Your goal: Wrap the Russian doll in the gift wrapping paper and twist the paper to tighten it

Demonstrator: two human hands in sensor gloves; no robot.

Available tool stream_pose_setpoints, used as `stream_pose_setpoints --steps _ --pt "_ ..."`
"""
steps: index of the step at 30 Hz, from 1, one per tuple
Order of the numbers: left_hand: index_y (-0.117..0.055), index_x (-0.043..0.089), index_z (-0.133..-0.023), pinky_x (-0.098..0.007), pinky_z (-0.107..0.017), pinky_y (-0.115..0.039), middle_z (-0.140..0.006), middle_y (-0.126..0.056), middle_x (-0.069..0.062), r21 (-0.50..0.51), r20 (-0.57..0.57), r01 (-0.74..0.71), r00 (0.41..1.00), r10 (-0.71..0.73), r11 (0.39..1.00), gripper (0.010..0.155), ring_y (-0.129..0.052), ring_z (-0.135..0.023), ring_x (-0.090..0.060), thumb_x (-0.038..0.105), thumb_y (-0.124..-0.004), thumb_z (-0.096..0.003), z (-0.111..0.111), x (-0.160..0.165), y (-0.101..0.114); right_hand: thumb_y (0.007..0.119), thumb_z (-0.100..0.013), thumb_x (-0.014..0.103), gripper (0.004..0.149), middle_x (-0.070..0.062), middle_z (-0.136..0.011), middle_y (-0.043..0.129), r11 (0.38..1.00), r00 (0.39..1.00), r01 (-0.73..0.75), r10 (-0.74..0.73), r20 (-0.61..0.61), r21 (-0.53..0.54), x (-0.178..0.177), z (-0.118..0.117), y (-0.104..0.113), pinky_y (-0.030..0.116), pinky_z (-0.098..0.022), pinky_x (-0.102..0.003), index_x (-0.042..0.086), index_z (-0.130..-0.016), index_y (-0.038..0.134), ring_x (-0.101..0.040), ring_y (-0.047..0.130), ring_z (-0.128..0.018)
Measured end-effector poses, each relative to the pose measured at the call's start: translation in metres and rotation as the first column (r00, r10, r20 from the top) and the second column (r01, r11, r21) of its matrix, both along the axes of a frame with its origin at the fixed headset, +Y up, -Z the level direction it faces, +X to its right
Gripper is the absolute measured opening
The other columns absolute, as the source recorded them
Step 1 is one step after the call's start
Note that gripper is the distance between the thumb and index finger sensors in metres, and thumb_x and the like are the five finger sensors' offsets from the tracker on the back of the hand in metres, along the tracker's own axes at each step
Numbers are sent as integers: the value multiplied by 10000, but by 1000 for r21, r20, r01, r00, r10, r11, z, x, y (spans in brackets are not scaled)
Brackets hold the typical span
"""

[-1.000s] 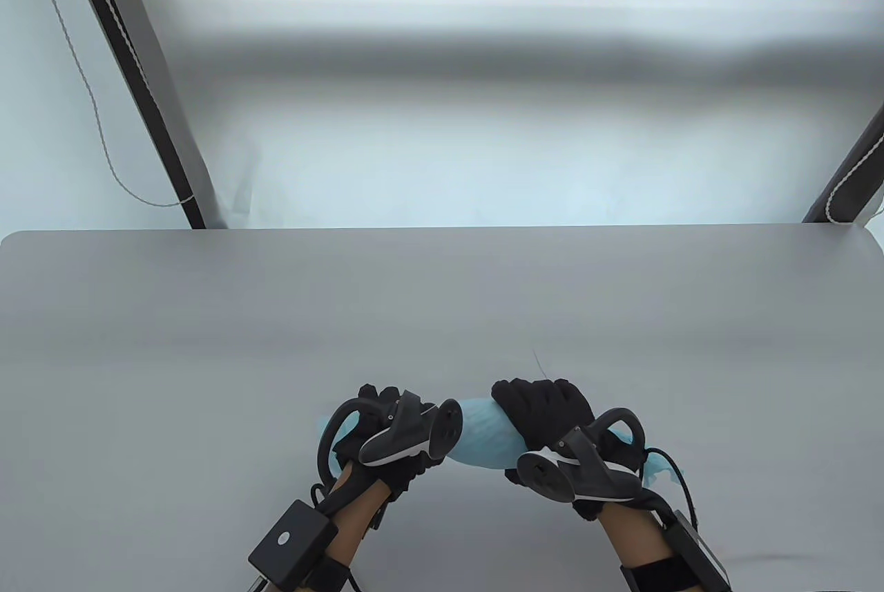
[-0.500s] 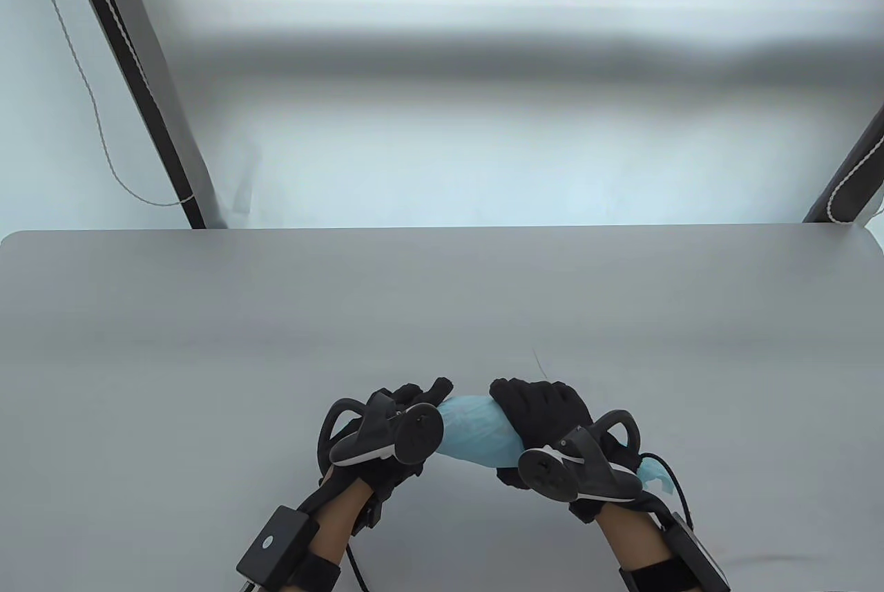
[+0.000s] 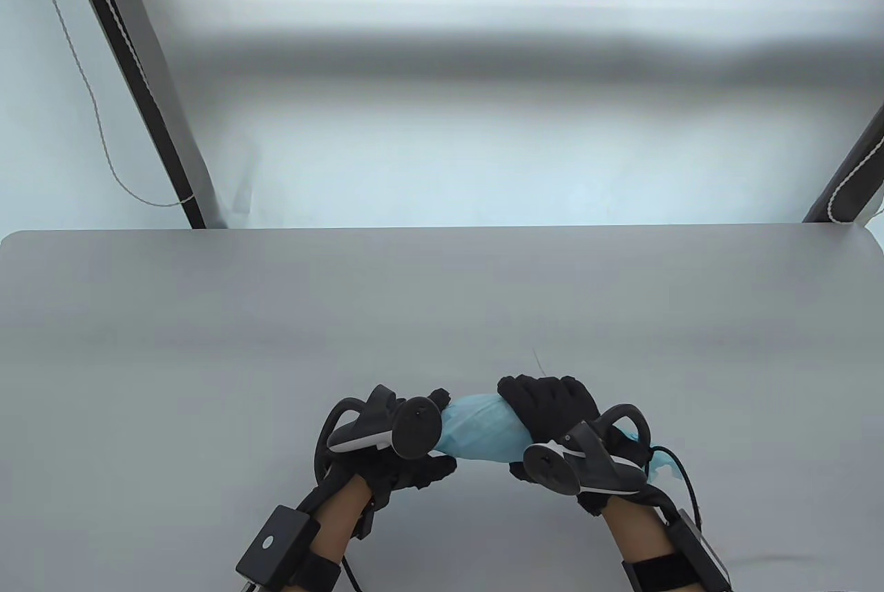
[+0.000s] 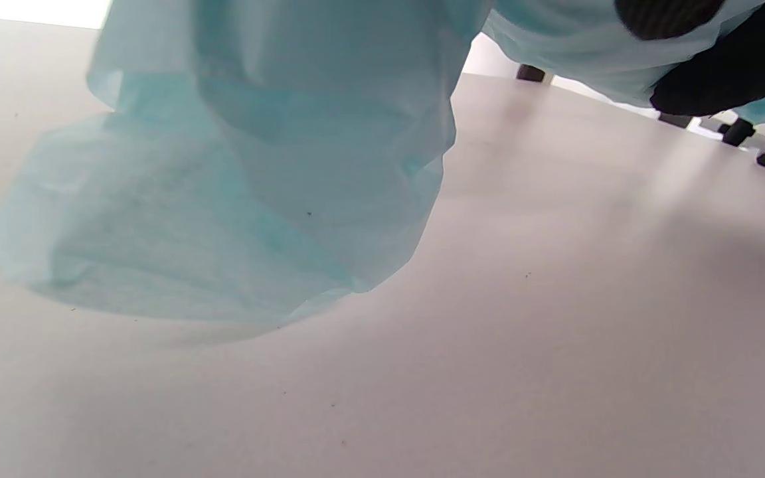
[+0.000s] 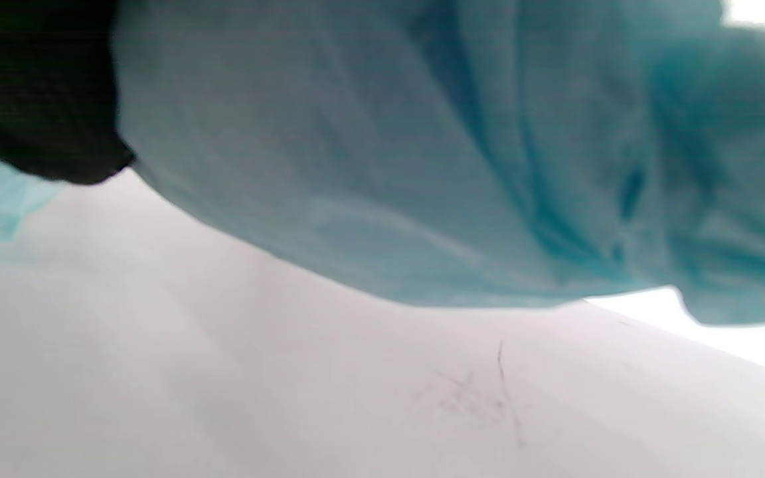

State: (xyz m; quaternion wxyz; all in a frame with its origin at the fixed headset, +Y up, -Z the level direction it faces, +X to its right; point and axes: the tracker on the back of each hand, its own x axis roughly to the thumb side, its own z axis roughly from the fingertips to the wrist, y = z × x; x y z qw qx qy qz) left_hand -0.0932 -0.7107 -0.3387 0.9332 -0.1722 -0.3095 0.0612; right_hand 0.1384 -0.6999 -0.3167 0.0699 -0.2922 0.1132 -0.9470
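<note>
A bundle of light blue wrapping paper (image 3: 478,434) lies across the near middle of the table between both hands; the doll inside is hidden. My left hand (image 3: 414,443) grips the paper's left end, fingers curled round it, with the loose tail of paper (image 4: 223,199) hanging down to the table in the left wrist view. My right hand (image 3: 549,405) wraps over the right part of the bundle, and the crumpled right tail of paper (image 3: 659,468) sticks out behind the tracker. The right wrist view is filled by the paper (image 5: 422,166) just above the table.
The grey table (image 3: 442,302) spreads wide beyond the hands. Dark frame posts (image 3: 138,88) and a thin white cord (image 3: 90,101) stand behind the far left edge, and another post (image 3: 853,170) at the far right.
My left hand has rolled round the paper's left end, its tracker turning and its fingers coming under the bundle. The right hand shifted slightly right and kept its hold.
</note>
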Motion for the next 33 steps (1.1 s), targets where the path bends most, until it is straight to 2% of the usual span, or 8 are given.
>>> stream_pose_setpoints --steps 2,5,9,13,20,27,30,33 --pt "-151 94 -1168 -752 -721 -468 -1053 -641 -75 -57 29 -70 997 72 996 1058 -638 -976 -382 812 -499 -474 0 -5 3 968 -359 686 1198 -153 -1190 679 1000 1000 8 -8 8 9 4 -2 2 653 -773 -621 143 -1227 345 -372 793 -1018" --pt "-111 84 -1179 -786 -715 -381 -1130 -560 -176 -230 -11 -270 961 275 935 921 -526 -1014 -464 684 -348 -521 -1 -13 7 968 -355 684 1195 -143 -1196 669 999 999 43 -43 7 2 12 -4 3 643 -780 -623 159 -1225 338 -363 788 -1025" --pt "-136 82 -1167 -752 -722 -288 -1168 -478 -221 -392 -52 -327 941 334 860 758 -428 -1020 -493 409 -543 -619 -4 -16 10 980 -349 674 1195 -132 -1202 661 997 998 70 -70 -1 -20 19 -6 5 624 -790 -626 182 -1225 334 -363 765 -1046" --pt "-299 66 -1166 -715 -729 -337 -1149 -542 -215 -303 -84 -190 981 172 934 729 -468 -999 -483 313 -670 -589 -6 -10 10 992 -349 659 1193 -153 -1196 667 1000 1000 13 -13 -15 -1 12 -3 2 620 -792 -630 156 -1221 352 -371 771 -1036" --pt "-350 50 -1154 -616 -682 -578 -971 -732 -113 -181 -139 -105 987 80 978 855 -694 -862 -355 425 -742 -494 -11 -15 8 1000 -349 648 1196 -165 -1193 668 1000 1000 19 -19 -23 -5 11 -2 2 618 -795 -627 143 -1221 357 -376 763 -1040" --pt "-718 191 -1032 -610 -635 -639 -766 -855 -21 -266 -146 -170 980 134 949 733 -813 -715 -276 538 -822 -394 -17 -26 -2 1001 -345 646 1195 -159 -1196 665 999 998 32 -33 -44 -13 9 -1 4 611 -801 -624 149 -1220 356 -372 762 -1042" --pt "-757 276 -961 -637 -671 -575 -830 -781 -13 -223 -132 -105 988 77 969 590 -719 -813 -315 518 -852 -432 -14 -20 -3 1004 -345 643 1195 -162 -1195 665 1000 999 9 -9 -45 -4 8 0 2 608 -800 -626 149 -1220 357 -377 755 -1045" --pt "-728 260 -909 -665 -753 -384 -1158 -387 -139 -149 -102 -39 995 23 988 495 -311 -1050 -443 453 -895 -486 -10 -10 -4 1007 -356 636 1180 -165 -1196 663 1000 999 -6 6 -42 -5 8 1 3 603 -800 -629 154 -1220 364 -378 754 -1043"
